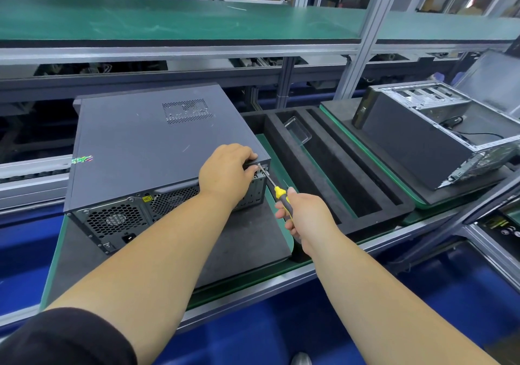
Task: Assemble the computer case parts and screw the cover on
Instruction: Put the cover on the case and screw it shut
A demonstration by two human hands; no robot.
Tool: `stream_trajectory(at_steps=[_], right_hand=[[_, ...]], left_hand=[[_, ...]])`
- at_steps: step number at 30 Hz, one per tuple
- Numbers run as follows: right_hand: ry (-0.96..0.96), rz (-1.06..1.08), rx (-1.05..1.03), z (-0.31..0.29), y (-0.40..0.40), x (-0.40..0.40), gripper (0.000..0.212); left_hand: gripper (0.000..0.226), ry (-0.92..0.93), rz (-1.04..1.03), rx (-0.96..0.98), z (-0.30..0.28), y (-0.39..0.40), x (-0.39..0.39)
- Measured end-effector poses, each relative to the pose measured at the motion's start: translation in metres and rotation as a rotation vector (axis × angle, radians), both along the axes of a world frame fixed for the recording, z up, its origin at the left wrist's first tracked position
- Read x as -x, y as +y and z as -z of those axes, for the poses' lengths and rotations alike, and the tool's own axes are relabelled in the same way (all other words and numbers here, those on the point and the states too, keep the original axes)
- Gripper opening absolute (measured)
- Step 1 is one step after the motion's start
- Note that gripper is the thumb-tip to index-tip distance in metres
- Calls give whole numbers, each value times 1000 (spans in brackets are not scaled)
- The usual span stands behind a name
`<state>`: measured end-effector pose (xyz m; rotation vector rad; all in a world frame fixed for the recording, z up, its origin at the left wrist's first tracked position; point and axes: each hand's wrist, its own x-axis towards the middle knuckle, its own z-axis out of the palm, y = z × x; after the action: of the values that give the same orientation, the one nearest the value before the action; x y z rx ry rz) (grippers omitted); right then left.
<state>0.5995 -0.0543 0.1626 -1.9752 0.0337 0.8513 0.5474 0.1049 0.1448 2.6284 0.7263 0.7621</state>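
The right hand [302, 214] grips the black-and-yellow handle of a screwdriver [277, 193], fingers curled round it. The shaft runs toward 11 o'clock, and its tip meets a screw [259, 164] at the near right corner of the case [146, 150]. Just left of that tip, the left hand [225, 171] clasps the same corner: palm on the cover [135, 139], fingers curled over the edge and down the rear face.

The case lies on its side on a dark foam pad [247, 240], the cover facing up with a perforated vent patch [187, 110] near its far edge. The rear panel faces the person, showing a honeycomb fan grille [114, 219] and a power socket [129, 237] at about 7 o'clock from the left hand.

At 2 o'clock from the right hand sits a black foam tray [332, 162] with long slots; a clear plastic box [298, 133] rests in one slot. Farther toward 2 o'clock, a second case [427, 139] stands open, its metal frame exposed, well apart from the hands.

All of this rests on a green-edged desk [253, 283]. A green shelf [197, 24] spans the view at 12 o'clock.
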Motion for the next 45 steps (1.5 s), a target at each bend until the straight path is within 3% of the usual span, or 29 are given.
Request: stream_trajectory(at_steps=[3, 9, 16, 20, 23, 26, 29, 35, 41, 45], right_hand=[[83, 11, -9, 2, 4, -1, 52], [-64, 48, -131, 9, -4, 8, 22], [90, 12, -22, -3, 4, 3, 54], [36, 62, -176, 3, -3, 6, 28], [-39, 51, -135, 4, -3, 6, 20], [18, 36, -38, 0, -1, 5, 36], [88, 27, -65, 1, 1, 4, 52], [-57, 29, -127, 4, -3, 7, 22], [41, 28, -50, 1, 2, 4, 50], [27, 40, -134, 3, -2, 6, 39]], left_hand=[[21, 4, 6, -6, 0, 0, 0], [21, 25, 7, -27, 2, 1, 0], [21, 23, 4, -21, 1, 1, 0], [21, 34, 5, -27, 1, 1, 0], [21, 34, 4, -33, 1, 2, 0], [20, 30, 3, -35, 1, 1, 0], [20, 23, 0, -42, 1, 1, 1], [22, 37, 4, -42, 2, 1, 1], [20, 33, 3, -41, 1, 0, 1], [20, 24, 1, -38, 2, 0, 1]])
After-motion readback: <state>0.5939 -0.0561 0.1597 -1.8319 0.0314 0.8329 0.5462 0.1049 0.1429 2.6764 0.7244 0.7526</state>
